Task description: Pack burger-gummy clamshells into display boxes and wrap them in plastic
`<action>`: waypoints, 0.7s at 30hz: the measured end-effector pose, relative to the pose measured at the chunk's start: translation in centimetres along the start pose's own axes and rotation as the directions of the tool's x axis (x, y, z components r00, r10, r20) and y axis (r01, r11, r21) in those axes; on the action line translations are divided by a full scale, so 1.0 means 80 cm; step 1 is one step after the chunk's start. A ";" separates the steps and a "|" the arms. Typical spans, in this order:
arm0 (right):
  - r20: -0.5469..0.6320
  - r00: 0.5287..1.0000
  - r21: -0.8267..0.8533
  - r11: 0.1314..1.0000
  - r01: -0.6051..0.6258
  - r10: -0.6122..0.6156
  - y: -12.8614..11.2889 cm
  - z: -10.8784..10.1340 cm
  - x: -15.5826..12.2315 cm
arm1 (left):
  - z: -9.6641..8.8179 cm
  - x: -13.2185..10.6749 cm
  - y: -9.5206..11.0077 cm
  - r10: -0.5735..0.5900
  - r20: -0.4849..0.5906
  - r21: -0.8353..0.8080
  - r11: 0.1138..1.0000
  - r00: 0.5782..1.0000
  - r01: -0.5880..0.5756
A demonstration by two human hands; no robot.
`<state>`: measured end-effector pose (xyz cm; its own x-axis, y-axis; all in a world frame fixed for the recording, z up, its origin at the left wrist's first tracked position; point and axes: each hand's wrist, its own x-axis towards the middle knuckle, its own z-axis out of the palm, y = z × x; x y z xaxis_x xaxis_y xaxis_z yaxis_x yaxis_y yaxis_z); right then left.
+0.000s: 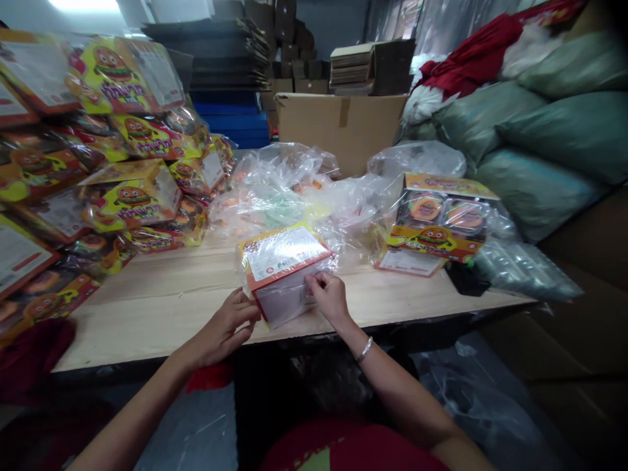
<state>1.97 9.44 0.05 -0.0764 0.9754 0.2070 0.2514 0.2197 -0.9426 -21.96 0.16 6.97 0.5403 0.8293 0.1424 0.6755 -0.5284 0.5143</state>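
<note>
A display box (287, 252) in clear film lies tilted on the wooden table in front of me, its white printed panel facing up and a plain white side (284, 301) facing me. At its near left corner my left hand (230, 327) grips the edge with bent fingers. My right hand (330, 297) is closed in a pinch against the right part of the white side, where the clear plastic wrap (308, 291) shows creases. A silver bracelet circles the right wrist.
Wrapped burger-print boxes (130, 203) are stacked at the left. Another open-fronted box (434, 226) stands at the right beside a clear plastic tray pack (527, 268). Clear bags (289, 190) of coloured pieces lie behind, before a large carton (338, 131). Green sacks (534, 190) pile up at the right.
</note>
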 end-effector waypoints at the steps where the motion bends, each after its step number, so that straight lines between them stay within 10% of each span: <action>1: 0.007 1.000 0.002 1.000 -0.003 0.003 -0.001 0.001 0.002 | -0.003 -0.007 -0.004 -0.020 0.027 -0.033 0.999 0.999 0.021; 4: 0.031 0.999 0.020 1.000 -0.010 0.010 -0.002 0.002 0.004 | -0.014 -0.026 -0.001 -0.062 0.045 -0.036 0.997 0.997 0.063; 6: 0.039 0.999 0.030 0.999 -0.009 0.008 -0.002 0.002 0.005 | -0.017 -0.029 0.016 -0.075 -0.178 0.139 0.985 0.981 0.101; 10: 0.041 0.999 0.045 0.999 0.012 -0.014 0.002 0.003 0.004 | 0.001 0.017 0.066 0.112 -0.683 0.498 0.794 0.722 0.348; 16: 0.041 0.999 0.151 0.988 0.013 -0.020 0.005 0.001 0.003 | 0.058 0.137 0.059 -0.079 -0.514 0.441 0.830 0.854 0.342; 21: -0.027 0.999 0.358 0.933 -0.030 0.043 0.000 -0.020 0.012 | 0.067 0.142 0.035 -0.151 -0.408 0.482 0.802 0.900 0.353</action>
<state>3.44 10.41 0.63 -0.0398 0.9840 0.1735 -0.1081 0.1684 -0.9798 -11.24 7.09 5.49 0.1794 0.9008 0.3955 0.9744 -0.2180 0.0547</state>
